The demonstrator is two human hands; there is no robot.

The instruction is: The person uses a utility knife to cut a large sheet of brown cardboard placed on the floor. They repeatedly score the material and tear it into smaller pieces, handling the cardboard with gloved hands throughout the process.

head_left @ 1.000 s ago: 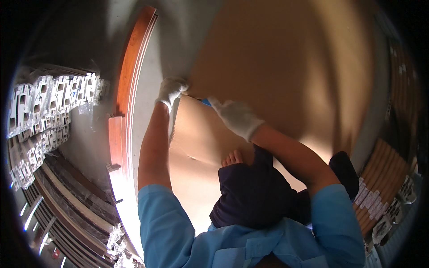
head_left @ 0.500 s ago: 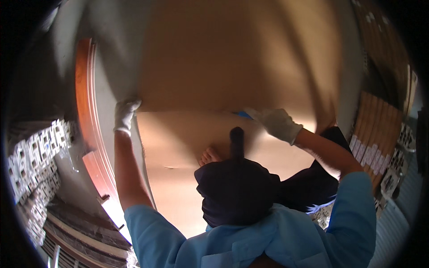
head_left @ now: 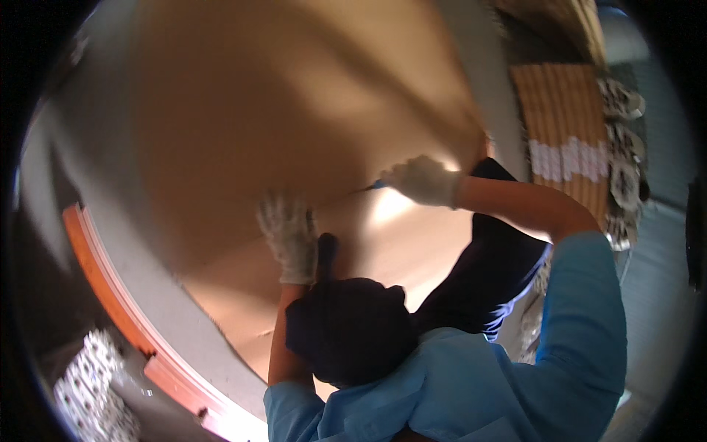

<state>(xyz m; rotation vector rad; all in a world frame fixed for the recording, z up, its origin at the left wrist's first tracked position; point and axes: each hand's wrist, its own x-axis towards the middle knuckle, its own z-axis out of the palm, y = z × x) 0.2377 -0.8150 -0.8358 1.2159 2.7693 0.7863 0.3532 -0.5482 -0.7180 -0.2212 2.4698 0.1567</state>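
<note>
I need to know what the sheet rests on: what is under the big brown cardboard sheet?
A pale surface shows past the cardboard sheet; beneath it is hidden.

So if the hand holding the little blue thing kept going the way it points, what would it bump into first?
The right hand points left along the big brown cardboard sheet. Probably it would slide along the cardboard first, then near the left hand, though depth is hard to judge.
</note>
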